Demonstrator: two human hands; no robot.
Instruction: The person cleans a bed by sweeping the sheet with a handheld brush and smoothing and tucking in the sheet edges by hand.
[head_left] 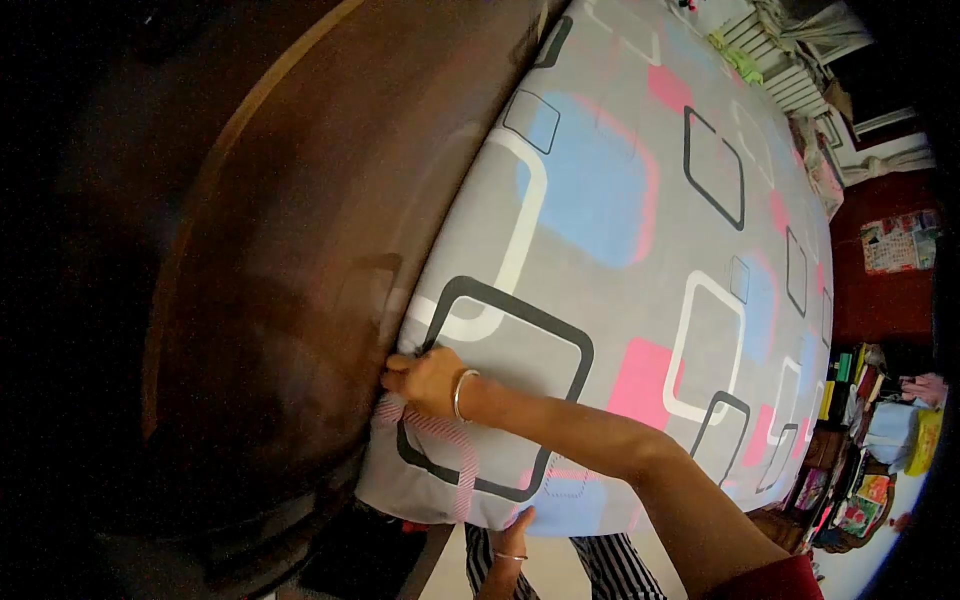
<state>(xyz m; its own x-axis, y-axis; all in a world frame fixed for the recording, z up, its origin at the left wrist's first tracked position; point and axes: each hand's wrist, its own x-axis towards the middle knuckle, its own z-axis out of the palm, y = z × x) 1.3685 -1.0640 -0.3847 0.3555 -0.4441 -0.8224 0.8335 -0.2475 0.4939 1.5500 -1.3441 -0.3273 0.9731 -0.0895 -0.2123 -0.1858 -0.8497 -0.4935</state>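
A grey sheet (600, 310) with pink, blue, black and white shapes covers a mattress. My right hand (425, 382) reaches across from the lower right, its fingers closed on the sheet's edge beside the dark brown headboard (280, 260). The fingertips are partly hidden in the gap there. Below, my left hand (515, 535) is at the mattress's near side, thumb against the sheet and the other fingers out of sight. A pink striped band on the sheet runs between the two hands. Each wrist wears a silver bracelet.
Striped trouser legs (610, 565) show under the mattress edge. Along the right stand piled books, bags and clothes (860, 450), with a dark red panel (880, 290) above them. A white radiator (790, 80) with a green cloth (738, 60) is at the top right.
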